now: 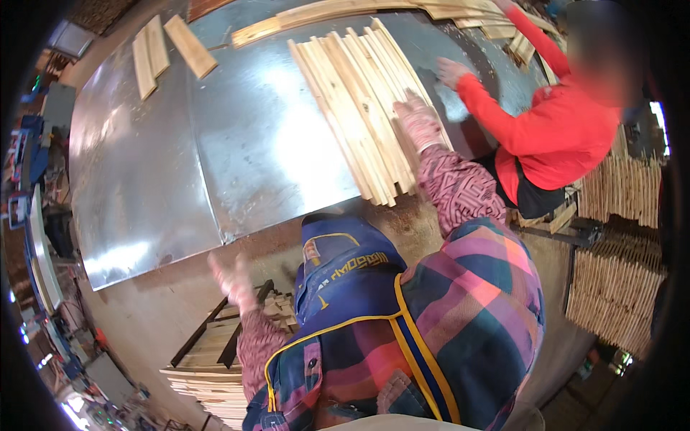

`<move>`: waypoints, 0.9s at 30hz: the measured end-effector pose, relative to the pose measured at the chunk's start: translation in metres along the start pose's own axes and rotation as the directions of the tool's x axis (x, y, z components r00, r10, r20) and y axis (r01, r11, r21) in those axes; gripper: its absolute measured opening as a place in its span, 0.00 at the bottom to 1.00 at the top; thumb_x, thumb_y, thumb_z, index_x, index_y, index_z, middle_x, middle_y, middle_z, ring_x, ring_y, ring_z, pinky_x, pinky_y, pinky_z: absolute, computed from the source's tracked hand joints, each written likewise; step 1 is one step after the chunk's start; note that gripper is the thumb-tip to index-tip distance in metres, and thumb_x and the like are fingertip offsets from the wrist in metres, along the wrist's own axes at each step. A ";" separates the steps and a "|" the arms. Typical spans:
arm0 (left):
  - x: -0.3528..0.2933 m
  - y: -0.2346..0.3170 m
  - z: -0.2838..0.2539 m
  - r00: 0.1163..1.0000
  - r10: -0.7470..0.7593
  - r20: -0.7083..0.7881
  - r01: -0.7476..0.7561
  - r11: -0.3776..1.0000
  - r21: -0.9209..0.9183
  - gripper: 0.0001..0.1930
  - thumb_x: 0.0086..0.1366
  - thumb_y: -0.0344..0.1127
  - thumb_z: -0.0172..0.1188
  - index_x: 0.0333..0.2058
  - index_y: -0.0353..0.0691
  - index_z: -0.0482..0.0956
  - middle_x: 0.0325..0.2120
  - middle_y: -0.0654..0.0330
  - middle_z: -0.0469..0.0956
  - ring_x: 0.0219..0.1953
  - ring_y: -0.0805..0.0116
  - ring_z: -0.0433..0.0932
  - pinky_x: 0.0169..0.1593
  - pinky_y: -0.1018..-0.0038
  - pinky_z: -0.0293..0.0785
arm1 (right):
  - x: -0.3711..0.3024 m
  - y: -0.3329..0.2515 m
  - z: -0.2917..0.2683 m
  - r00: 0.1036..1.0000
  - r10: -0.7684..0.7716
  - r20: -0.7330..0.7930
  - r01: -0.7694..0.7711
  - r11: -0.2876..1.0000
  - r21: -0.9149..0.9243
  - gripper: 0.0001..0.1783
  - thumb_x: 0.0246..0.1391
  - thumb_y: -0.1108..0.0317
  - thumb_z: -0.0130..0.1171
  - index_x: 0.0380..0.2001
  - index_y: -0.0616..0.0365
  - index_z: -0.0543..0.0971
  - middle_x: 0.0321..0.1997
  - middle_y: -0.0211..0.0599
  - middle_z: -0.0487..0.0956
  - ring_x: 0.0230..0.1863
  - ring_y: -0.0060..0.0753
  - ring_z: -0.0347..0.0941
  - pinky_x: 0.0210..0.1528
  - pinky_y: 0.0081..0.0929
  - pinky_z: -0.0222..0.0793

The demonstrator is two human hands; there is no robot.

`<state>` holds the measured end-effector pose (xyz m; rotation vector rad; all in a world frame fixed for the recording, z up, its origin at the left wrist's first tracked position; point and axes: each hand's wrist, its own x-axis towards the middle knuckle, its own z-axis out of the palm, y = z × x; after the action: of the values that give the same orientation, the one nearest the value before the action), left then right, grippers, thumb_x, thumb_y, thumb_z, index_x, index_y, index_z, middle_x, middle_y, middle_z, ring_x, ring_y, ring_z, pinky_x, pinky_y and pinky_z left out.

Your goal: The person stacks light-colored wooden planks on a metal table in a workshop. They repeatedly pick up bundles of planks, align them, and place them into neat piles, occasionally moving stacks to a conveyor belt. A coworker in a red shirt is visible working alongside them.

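Several pale wooden strips (348, 108) lie side by side on a shiny metal-topped table (251, 144), their near ends reaching the front edge. My right hand (418, 122), in a thin pale glove, rests with fingers stretched out on the right side of these strips. Off the table's front edge, my left hand (233, 279) hangs in the air above the floor, fingers apart and slightly blurred, holding nothing. Below it is a stack of wooden strips (208, 384) with dark bars on top. Patterned sleeves cover both my forearms.
A co-worker in a red top (553, 129) stands to the right, one gloved hand (453, 72) over the table. Loose boards (190, 47) lie at the far left, and longer planks (323, 11) along the back. Tall wood stacks (611, 287) stand at right.
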<state>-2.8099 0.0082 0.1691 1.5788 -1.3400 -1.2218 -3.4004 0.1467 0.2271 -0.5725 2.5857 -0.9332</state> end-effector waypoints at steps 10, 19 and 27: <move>0.033 0.062 0.326 0.707 -0.249 0.662 0.269 0.960 0.075 0.43 0.64 0.37 0.68 0.72 0.39 0.54 0.64 0.44 0.69 0.65 0.60 0.69 0.67 0.71 0.64 | 0.012 0.097 -0.002 0.947 0.210 0.243 -0.091 0.902 -0.421 0.45 0.57 0.26 0.49 0.32 0.66 0.83 0.38 0.59 0.83 0.49 0.54 0.80 0.50 0.44 0.74; 0.047 0.158 0.259 0.845 0.120 0.521 -0.517 0.434 0.738 0.40 0.63 0.57 0.63 0.66 0.41 0.63 0.50 0.52 0.80 0.46 0.48 0.80 0.58 0.59 0.73 | -0.005 0.041 0.058 0.918 0.097 0.386 0.045 0.939 -0.342 0.51 0.56 0.24 0.49 0.62 0.62 0.70 0.38 0.54 0.81 0.44 0.53 0.79 0.47 0.44 0.73; -0.121 0.082 0.184 0.258 -0.183 0.949 -0.539 0.788 0.299 0.13 0.69 0.39 0.58 0.50 0.44 0.80 0.52 0.50 0.78 0.57 0.56 0.76 0.61 0.65 0.72 | 0.024 -0.002 0.055 0.828 0.398 0.396 -0.255 0.895 -0.366 0.66 0.43 0.15 0.52 0.64 0.69 0.68 0.66 0.63 0.70 0.68 0.59 0.65 0.69 0.48 0.62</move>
<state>-3.0108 0.1198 0.2176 0.7518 -2.8849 -1.8165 -3.3974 0.1051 0.1841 -0.3435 2.2831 -0.2441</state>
